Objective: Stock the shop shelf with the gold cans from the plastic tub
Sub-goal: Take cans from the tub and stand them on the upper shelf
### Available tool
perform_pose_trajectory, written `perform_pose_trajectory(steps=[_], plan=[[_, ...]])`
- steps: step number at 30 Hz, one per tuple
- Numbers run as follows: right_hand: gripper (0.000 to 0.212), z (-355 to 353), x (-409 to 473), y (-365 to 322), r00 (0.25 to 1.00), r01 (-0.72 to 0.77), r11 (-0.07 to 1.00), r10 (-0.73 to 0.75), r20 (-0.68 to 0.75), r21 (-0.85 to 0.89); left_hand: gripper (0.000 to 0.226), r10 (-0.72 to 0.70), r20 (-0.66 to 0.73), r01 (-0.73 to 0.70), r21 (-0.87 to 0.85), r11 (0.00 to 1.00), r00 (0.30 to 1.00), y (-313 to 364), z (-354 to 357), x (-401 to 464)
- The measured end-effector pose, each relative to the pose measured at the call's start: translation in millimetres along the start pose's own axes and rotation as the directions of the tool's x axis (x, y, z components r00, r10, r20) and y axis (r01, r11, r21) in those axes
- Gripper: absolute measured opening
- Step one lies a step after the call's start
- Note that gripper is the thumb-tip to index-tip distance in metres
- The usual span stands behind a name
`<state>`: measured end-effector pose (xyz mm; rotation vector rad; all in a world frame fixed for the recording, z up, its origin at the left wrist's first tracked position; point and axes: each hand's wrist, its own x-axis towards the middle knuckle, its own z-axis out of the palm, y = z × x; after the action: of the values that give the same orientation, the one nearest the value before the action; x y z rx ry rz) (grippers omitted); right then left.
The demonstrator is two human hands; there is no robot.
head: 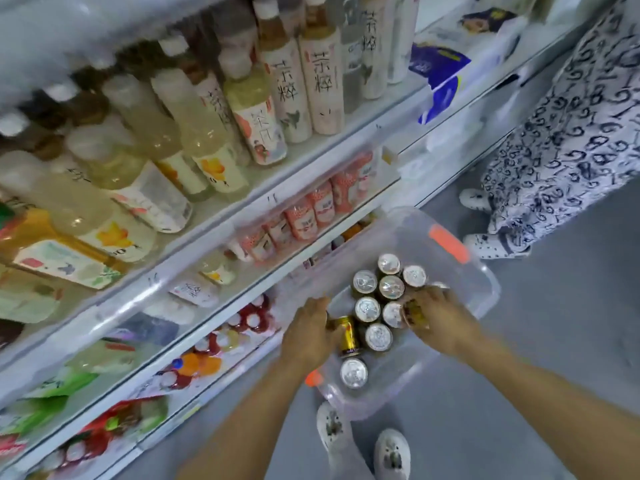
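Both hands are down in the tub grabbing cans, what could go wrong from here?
1. The left hand holds a tilted gold can right beside an upright can; lifting it may knock that one over.
2. The right hand grips a can within the packed cluster, so others may topple.
3. A second person's feet stand close to the plastic tub and might bump it.

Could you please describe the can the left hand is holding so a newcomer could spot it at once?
Find the clear plastic tub on the floor by the shelves. At its left side, the left hand grips a gold can; unlike the upright cans, it is tilted, showing its side.
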<state>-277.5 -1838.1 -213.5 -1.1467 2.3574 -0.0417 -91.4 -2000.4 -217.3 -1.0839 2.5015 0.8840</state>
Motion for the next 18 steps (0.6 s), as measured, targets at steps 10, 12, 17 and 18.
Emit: perform_pose_trajectory(steps=[10, 12, 17, 18], plan=[[0.066, 47.0, 56.2, 38.4, 0.967, -0.146, 0.961, 0.188, 0.171, -0.234, 0.061, -0.179, 0.118, 0.131, 0.335, 0.933, 0.977, -37.8, 80.0, 91.3], [0.064, 50.1, 62.7, 41.0, 0.966, -0.146, 0.961, 0.190, 0.177, -0.235, 0.055, -0.171, 0.098, 0.108, 0.461, 0.881, 0.980, -35.8, 86.4, 99.0], [0.058, 50.8, 74.2, 43.7, 0.972, -0.116, 0.912, 0.185, 0.142, -0.394, 0.038, -0.087, 0.112, -0.025, 0.741, 0.671, 0.990, -35.9, 89.1, 113.9], [0.055, 49.0, 76.5, 43.5, 0.977, -0.103, 0.897, 0.173, 0.126, -0.430, 0.036, -0.065, 0.123, -0.051, 0.755, 0.654, 0.990, -37.6, 88.6, 115.9]])
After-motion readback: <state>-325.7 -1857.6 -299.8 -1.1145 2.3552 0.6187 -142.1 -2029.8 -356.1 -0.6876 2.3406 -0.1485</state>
